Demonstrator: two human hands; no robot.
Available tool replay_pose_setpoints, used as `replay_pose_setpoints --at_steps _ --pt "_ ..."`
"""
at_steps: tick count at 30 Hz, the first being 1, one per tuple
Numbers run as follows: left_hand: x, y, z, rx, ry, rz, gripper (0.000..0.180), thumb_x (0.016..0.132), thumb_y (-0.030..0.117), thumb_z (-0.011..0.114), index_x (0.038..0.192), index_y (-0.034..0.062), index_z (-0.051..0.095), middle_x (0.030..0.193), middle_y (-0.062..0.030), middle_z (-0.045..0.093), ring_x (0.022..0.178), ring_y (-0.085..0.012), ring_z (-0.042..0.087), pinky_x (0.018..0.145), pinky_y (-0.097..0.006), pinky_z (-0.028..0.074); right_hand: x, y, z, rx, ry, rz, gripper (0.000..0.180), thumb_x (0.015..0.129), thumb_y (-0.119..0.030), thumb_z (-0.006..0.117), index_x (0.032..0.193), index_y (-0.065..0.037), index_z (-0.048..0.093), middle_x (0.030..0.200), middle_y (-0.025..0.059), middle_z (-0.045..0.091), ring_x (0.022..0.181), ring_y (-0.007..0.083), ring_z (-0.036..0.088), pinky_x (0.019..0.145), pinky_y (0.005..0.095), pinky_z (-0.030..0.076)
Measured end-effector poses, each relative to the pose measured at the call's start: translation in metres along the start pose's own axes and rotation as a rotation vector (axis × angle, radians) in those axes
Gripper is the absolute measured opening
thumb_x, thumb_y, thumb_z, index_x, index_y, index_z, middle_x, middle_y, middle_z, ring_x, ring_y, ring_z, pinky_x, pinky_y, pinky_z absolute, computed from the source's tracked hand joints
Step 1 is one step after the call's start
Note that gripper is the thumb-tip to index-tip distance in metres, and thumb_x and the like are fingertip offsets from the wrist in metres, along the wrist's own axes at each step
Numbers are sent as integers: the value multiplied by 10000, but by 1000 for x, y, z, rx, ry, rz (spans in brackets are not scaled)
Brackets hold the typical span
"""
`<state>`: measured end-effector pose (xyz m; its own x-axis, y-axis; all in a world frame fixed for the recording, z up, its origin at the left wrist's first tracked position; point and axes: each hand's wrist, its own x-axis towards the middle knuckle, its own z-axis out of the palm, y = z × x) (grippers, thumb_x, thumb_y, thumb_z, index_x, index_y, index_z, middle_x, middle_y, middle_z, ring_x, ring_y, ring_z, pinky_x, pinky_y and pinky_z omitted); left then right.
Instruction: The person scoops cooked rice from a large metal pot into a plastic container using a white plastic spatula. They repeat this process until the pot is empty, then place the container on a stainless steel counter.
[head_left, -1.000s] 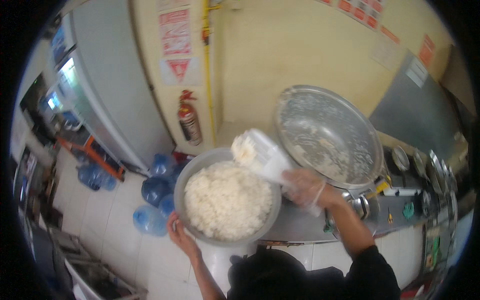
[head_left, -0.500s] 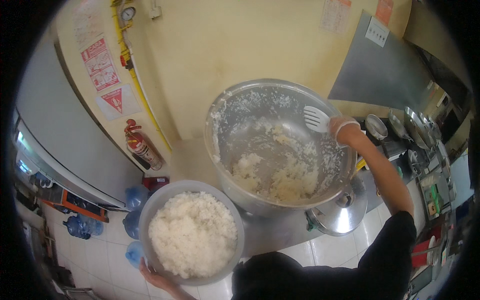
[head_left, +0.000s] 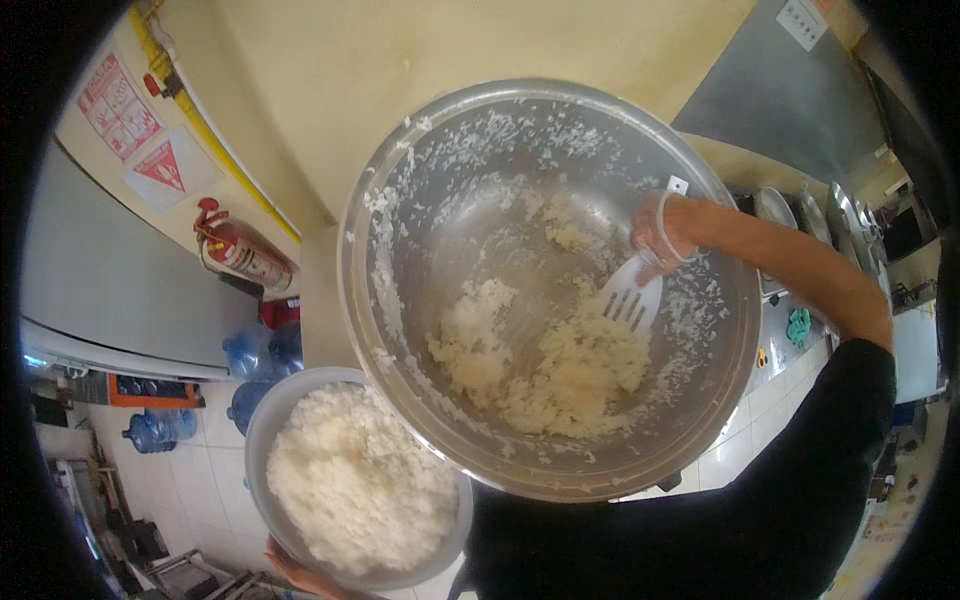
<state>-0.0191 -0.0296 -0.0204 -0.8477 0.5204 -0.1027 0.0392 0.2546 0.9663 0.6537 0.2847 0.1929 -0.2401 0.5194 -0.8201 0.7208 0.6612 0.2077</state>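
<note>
My right hand (head_left: 662, 235), in what looks like a clear glove, is closed around the handle of a white slotted turner (head_left: 632, 297). The turner's blade points down into a large metal pot (head_left: 600, 478), its slotted end at the cooked rice (head_left: 585, 375) on the bottom. More grains cling to the pot's inner wall. To the pot's lower left, my left hand (head_left: 297, 572) grips the near side of a grey bowl (head_left: 262, 455), most of its fingers hidden beneath. White rice (head_left: 360, 485) is heaped in this bowl, whose upper right edge lies beneath the pot's rim in view.
A red fire extinguisher (head_left: 243, 250) hangs on the wall at left, beside a yellow pipe (head_left: 225, 150). Blue water jugs (head_left: 255, 352) stand on the floor behind the bowl. Several pans (head_left: 848, 225) and a green cloth (head_left: 798, 326) are at the right.
My right hand has lowered the turner from the pot's upper right side down to the rice. The pot now appears larger and nearer, and the lid beside it is out of sight.
</note>
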Motion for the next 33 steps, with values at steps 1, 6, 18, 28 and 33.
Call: replay_pose_setpoints --at_steps 1,6,18,28,33 --pt "0 0 -2 -4 -24 22 612 1026 475 233 1335 7 479 1354 -163 485 1242 -312 480 1056 -465 389 7 -6 1 64 -63 -22 581 880 -578 528 929 -34 726 906 191 701 910 369 661 819 486 504" --pt "2 6 -2 31 -51 109 633 1012 512 261 1312 14 511 1362 -163 484 1224 -307 505 1061 -467 390 38 -60 10 253 -298 -196 673 897 -619 478 918 10 716 856 187 694 841 354 650 780 493 495" --pt "-20 38 29 -26 113 -57 639 1009 517 287 1271 -17 521 1252 -171 543 1169 -276 529 1003 -434 427 96 -90 27 420 162 -715 381 999 -269 427 1238 -1 553 864 225 653 734 374 631 667 495 500" --pt "-27 35 23 -159 -12 -52 633 1010 514 291 1252 -22 525 1222 -166 552 1138 -267 541 976 -418 436 118 -96 -27 745 431 -275 413 990 -368 456 1094 -22 658 874 199 680 776 351 650 759 448 521" --pt "-28 39 27 -234 -90 -56 630 1010 513 293 1243 -25 527 1207 -163 557 1123 -262 548 962 -410 441 89 -82 -50 613 615 -245 454 975 -408 477 1000 3 670 814 231 668 725 340 643 721 455 507"
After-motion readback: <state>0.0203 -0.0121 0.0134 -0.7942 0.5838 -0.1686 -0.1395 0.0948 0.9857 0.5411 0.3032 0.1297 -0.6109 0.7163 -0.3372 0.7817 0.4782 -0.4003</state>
